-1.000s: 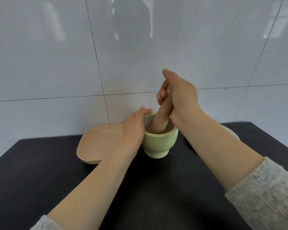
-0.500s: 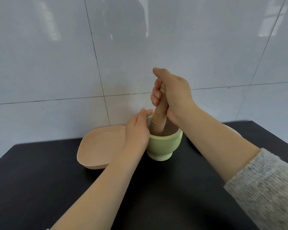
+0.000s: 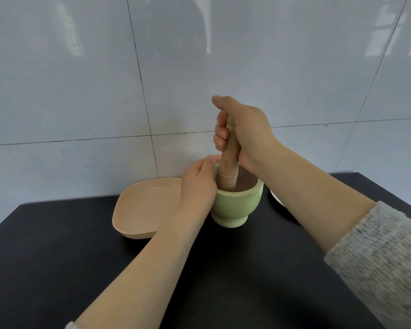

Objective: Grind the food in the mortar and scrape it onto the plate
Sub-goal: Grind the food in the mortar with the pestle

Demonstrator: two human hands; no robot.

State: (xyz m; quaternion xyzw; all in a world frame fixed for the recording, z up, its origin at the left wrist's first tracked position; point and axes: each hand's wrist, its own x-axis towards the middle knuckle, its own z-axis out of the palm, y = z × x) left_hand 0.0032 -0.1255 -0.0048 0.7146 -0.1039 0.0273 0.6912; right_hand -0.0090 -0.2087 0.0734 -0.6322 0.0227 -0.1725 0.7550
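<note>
A person's two bare forearms are reaching up from the bottom of the frame toward the centre, over a black bench (image 3: 57,269). The right hand (image 3: 244,131), coming in from the lower right with a grey knitted sleeve (image 3: 384,262) pushed up the forearm, is gripping a wooden pestle (image 3: 229,167) in a fist: its fingers (image 3: 220,136) are curling fully round the upper shaft and the thumb is lying over the top end. The pestle is standing nearly upright, its lower end down inside a pale green footed mortar (image 3: 237,205) sitting at the centre of the frame. Brownish matter is showing inside the mortar, too dim to make out. The left hand (image 3: 198,184), coming in from the lower left, is cupping the mortar's left side, fingers curving round the rim. Just left of the mortar, partly behind the left hand, a pale pink square plate (image 3: 142,205) is resting on the bench. A white tiled wall (image 3: 81,91) is filling the upper half of the frame.
</note>
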